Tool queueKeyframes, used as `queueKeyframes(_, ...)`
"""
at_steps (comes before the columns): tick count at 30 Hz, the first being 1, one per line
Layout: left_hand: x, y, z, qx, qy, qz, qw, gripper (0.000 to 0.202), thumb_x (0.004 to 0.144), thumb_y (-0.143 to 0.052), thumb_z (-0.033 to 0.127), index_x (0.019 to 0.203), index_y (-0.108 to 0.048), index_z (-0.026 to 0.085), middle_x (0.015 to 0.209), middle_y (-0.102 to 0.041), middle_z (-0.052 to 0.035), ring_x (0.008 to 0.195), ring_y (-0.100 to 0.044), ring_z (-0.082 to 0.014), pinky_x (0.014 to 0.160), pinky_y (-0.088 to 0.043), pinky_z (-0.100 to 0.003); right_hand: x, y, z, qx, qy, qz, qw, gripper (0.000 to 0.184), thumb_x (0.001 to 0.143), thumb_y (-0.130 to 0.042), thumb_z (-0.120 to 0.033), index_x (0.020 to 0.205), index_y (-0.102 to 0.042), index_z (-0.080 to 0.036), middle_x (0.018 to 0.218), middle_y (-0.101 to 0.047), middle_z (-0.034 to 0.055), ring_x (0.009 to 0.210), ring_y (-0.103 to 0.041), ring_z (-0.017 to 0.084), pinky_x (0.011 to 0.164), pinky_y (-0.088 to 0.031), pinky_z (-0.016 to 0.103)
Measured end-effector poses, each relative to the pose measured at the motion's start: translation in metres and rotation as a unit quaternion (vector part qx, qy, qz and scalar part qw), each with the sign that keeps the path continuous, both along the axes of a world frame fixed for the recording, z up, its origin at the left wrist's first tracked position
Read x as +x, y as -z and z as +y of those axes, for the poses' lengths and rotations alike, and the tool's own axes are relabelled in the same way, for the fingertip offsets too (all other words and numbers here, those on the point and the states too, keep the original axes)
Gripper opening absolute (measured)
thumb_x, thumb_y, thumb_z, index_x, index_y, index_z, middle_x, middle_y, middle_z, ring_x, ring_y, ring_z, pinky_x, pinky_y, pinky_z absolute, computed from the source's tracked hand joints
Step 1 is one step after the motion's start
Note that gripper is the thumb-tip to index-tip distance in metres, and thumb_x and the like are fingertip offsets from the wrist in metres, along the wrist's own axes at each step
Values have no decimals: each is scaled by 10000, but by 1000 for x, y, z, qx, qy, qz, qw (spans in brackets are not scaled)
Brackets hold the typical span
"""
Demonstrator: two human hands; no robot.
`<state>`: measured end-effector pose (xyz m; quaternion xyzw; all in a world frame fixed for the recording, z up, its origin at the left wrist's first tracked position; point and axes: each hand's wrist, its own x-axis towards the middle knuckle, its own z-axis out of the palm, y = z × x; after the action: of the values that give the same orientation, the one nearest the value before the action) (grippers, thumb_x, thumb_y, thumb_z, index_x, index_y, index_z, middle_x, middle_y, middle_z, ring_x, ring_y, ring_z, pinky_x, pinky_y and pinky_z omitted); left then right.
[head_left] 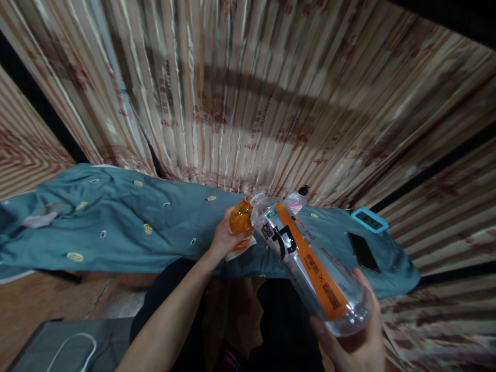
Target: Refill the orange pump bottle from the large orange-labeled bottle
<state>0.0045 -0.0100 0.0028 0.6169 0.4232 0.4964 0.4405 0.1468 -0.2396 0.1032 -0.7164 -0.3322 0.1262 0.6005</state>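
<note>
My right hand (358,336) grips the base of a large clear plastic bottle (310,263) with an orange and black label. The bottle is tilted, and its open neck points at a small cup of orange liquid (241,219). My left hand (225,238) is wrapped round that cup, which rests at the edge of a table covered with a teal cloth (127,217). A white paper (242,250) lies under the cup.
A small white bottle with a black cap (298,199) stands behind the cup. On the cloth at right lie a black phone (363,252) and a blue-framed device (369,220). Striped curtains hang behind. A grey case with a white cable (73,346) sits lower left.
</note>
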Motion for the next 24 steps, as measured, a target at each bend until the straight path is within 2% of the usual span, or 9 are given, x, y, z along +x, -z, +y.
queueKeyframes(2,0,0,0,1,0,3,1000,831,561,-884,393,1279,-503,220,1230,-714,-86,1160,-688,-312,1051,-525,-464,0,0,0,5,1,16,1000,1188,576,-813,-604,1546,-323,-122,1515,-446,202,1367,-448,421,1156,-314,596)
queueKeyframes(4,-1,0,0,-1,5,8,1000,817,570,-881,409,1271,-505,221,1220,-716,-84,1158,-686,-314,1049,-525,-469,6,4,-2,7,-1,6,1000,1175,568,-825,-592,1537,-346,-131,1533,-429,199,1386,-419,438,1140,-325,610)
queueKeyframes(6,-2,-2,0,-2,14,9,1000,806,588,-870,440,1272,-503,220,1222,-713,-86,1158,-685,-314,1051,-522,-469,17,13,-4,8,-17,-13,1000,1159,540,-865,-548,1526,-374,-188,1568,-393,177,1393,-407,456,1115,-350,629)
queueKeyframes(9,-4,-5,-1,6,24,5,1000,764,647,-829,498,1277,-507,211,1226,-711,-96,1154,-685,-314,1045,-523,-464,27,22,-6,7,-42,-15,999,1165,508,-905,-491,1521,-379,-256,1559,-413,151,1373,-446,459,1096,-375,649)
queueKeyframes(11,-5,-6,-2,10,26,3,1000,727,688,-802,527,1279,-517,213,1215,-717,-90,1159,-683,-312,1039,-526,-456,25,20,-5,9,-29,-6,1000,1142,544,-878,-529,1527,-370,-249,1547,-430,149,1385,-443,447,1126,-349,653)
queueKeyframes(14,-6,-6,-3,6,30,-7,999,701,722,-784,530,1294,-519,223,1231,-715,-81,1178,-677,-307,1049,-523,-447,14,11,-1,6,-20,7,1000,1189,520,-871,-550,1524,-358,-173,1533,-430,201,1364,-464,462,1125,-352,665)
queueKeyframes(16,-6,-5,-2,5,37,-21,999,693,734,-775,514,1304,-514,219,1253,-708,-87,1186,-675,-307,1061,-519,-454,9,7,0,6,-15,6,1000,1180,529,-859,-564,1519,-364,-153,1545,-414,205,1382,-444,459,1138,-345,654)
queueKeyframes(19,-5,-2,-2,7,44,-34,998,686,744,-769,493,1310,-508,206,1277,-700,-102,1201,-668,-311,1078,-511,-471,15,11,0,10,-12,7,1000,1142,566,-844,-570,1527,-361,-187,1554,-414,172,1412,-418,443,1171,-304,647)
queueKeyframes(24,-6,-1,-1,9,44,-25,999,697,746,-756,508,1321,-497,212,1296,-690,-101,1209,-661,-310,1090,-498,-472,32,23,-3,0,-39,27,999,1195,465,-921,-465,1511,-375,-275,1541,-429,149,1373,-444,482,1124,-305,726)
